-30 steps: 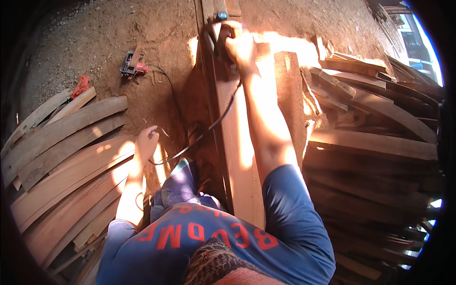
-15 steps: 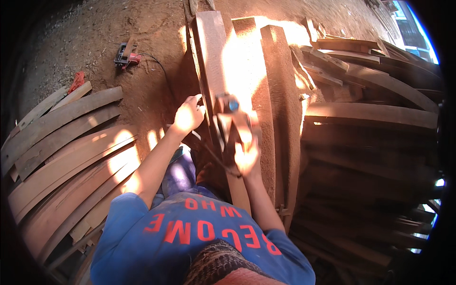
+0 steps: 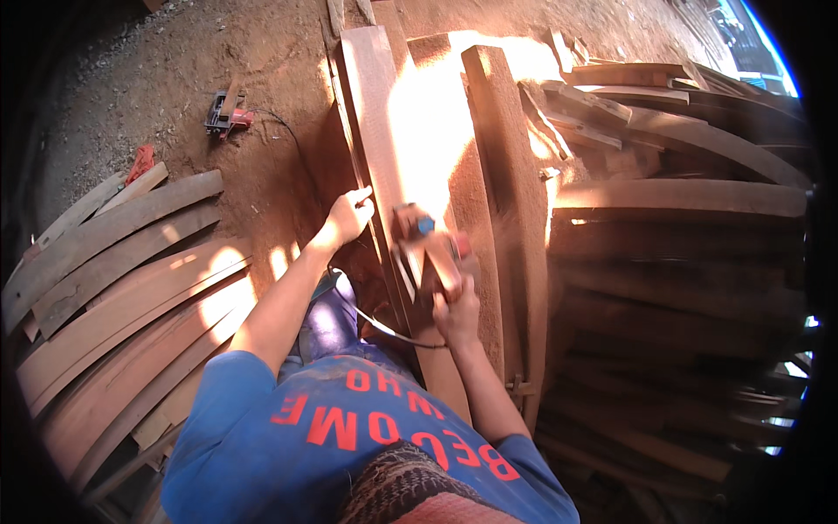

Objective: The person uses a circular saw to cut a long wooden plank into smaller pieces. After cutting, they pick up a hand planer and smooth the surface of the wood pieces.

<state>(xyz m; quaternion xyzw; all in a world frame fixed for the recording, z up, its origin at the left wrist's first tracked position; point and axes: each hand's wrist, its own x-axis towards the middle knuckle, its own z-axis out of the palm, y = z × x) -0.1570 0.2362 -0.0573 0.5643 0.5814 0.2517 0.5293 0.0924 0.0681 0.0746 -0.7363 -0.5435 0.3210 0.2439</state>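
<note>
A long wooden beam (image 3: 368, 105) stretches away from me. On it sits an electric hand planer (image 3: 419, 249) with a blue knob, a brown wood-coloured handle part and a bit of red, somewhat blurred. My right hand (image 3: 458, 314) is closed around the planer's rear handle. A cord (image 3: 384, 329) curves from near that hand toward my legs. At the beam's left edge is my left hand (image 3: 349, 217), its fingers curled and their tips against the edge. Whether anything is pinched between them is hidden.
Thicker timbers (image 3: 493, 113) lie right of the beam. Curved planks (image 3: 131, 210) are stacked at left, and more curved boards (image 3: 681, 199) at right. On the dirt ground (image 3: 188, 52) rests a red and grey corded power saw (image 3: 229, 118). A red scrap (image 3: 140, 163) lies nearby.
My right hand has drawn the planer back along the beam, toward me. The cord shows brighter near my legs. My left hand has stayed by the beam's edge; the view has shifted slightly.
</note>
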